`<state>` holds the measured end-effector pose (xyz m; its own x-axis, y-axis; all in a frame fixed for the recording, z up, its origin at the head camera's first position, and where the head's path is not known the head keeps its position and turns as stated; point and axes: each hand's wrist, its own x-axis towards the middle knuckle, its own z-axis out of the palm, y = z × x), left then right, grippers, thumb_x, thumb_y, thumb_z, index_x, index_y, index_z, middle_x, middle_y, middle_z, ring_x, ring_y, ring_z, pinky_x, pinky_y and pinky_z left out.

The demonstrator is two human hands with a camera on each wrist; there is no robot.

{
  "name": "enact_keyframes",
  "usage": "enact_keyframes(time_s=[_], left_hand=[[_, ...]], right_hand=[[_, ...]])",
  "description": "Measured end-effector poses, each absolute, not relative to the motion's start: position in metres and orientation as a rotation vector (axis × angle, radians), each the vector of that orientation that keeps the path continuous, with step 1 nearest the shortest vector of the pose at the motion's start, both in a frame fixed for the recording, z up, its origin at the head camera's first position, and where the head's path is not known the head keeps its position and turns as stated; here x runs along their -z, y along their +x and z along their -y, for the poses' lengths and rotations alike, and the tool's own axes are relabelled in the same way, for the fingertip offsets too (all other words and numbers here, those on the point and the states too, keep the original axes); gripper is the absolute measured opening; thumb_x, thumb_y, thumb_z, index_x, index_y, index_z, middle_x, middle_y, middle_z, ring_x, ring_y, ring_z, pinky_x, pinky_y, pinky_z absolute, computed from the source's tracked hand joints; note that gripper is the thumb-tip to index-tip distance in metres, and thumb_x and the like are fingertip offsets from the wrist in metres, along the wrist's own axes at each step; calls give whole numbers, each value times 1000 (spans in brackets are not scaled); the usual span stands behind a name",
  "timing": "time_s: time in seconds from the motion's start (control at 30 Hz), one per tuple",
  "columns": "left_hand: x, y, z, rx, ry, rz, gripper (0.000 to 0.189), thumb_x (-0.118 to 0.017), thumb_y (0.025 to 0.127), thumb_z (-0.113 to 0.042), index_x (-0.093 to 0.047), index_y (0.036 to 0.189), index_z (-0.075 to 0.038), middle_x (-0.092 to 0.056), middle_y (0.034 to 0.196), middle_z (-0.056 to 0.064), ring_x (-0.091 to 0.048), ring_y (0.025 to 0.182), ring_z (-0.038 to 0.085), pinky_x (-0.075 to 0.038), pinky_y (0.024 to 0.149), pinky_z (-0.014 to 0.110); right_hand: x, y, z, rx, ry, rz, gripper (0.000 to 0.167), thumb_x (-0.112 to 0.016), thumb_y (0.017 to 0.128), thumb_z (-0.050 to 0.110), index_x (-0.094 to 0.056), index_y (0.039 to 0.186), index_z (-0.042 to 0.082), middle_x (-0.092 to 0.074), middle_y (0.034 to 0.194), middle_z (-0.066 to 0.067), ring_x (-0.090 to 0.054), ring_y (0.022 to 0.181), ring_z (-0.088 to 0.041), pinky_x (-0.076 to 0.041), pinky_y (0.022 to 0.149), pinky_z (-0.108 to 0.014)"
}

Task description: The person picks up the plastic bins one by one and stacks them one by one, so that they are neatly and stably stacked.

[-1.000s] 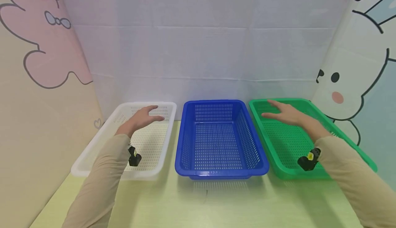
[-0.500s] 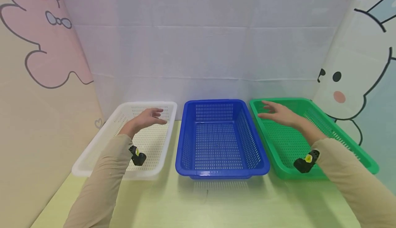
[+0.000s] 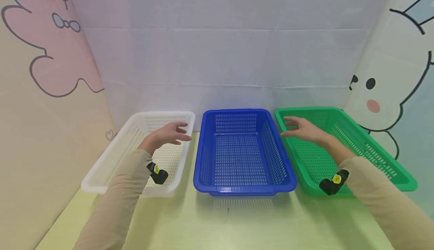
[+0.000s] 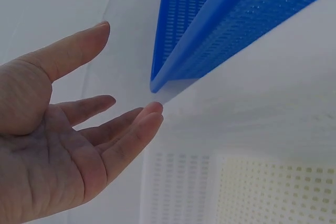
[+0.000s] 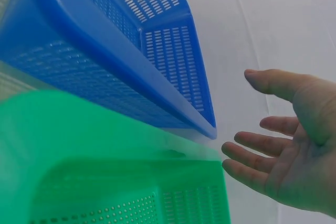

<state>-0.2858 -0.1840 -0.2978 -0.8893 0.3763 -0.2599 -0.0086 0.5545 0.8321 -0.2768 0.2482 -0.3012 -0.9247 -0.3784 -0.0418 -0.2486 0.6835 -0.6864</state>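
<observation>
In the head view my left hand hovers over the right part of the white basket, palm facing inward. Its fingers are spread and relaxed, and the left wrist view shows nothing in the palm. My right hand hangs over the left rim of the green basket, thumb and fingers apart and holding nothing. Between the hands stands the blue basket, with no objects inside. The right wrist view shows the fingers near the corner of the green basket.
All three perforated baskets stand in a row on a pale yellow-green table. Behind them hangs a white cloth. Side cloths carry a pink animal print and a white rabbit print. A small black wrist camera sits at the left cuff.
Both hands have moved inward toward the blue basket and slightly down, the left hand rightward and the right hand leftward. The baskets have not moved on the table.
</observation>
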Motion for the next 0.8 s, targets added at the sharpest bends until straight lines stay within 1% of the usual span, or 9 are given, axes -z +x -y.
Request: enact_keyframes(time_s=[0.1, 0.2, 0.37, 0.6, 0.8], left_hand=[[299, -283, 175, -1280, 277, -2374, 75, -61, 86, -17, -15, 143, 2, -26, 141, 29, -35, 126, 38, -38, 98, 45], [303, -282, 169, -1280, 237, -2385, 76, -61, 86, -19, -16, 143, 1, -27, 141, 28, -39, 123, 37, -39, 97, 44], [309, -281, 163, -1321, 151, -2382, 75, -62, 86, -19, -17, 143, 0, -31, 138, 27, -44, 118, 35, -41, 95, 42], [315, -277, 156, -1373, 128, -2367, 75, -62, 86, -18, -16, 142, 4, -35, 135, 27, -44, 119, 36, -41, 95, 42], [322, -276, 149, -1367, 115, -2369, 74, -62, 86, -18, -18, 141, 4, -36, 135, 28, -46, 117, 36, -43, 94, 42]], right_hand=[[304, -274, -245, 1092, -502, -2707, 74, -61, 87, 26, -20, 141, -5, -37, 132, -32, -40, 117, -45, -40, 91, -53], [308, -273, -242, 1094, -480, -2705, 73, -61, 87, 26, -22, 140, -5, -39, 131, -31, -41, 116, -45, -41, 90, -52], [312, -271, -238, 1059, -427, -2725, 74, -61, 86, 29, -24, 139, -7, -40, 130, -30, -42, 116, -44, -41, 90, -51], [318, -267, -232, 1056, -373, -2696, 74, -60, 87, 28, -22, 139, -9, -38, 130, -32, -44, 114, -44, -43, 89, -50], [321, -262, -226, 1058, -366, -2675, 74, -58, 88, 28, -21, 138, -12, -36, 130, -33, -39, 117, -46, -40, 91, -53]])
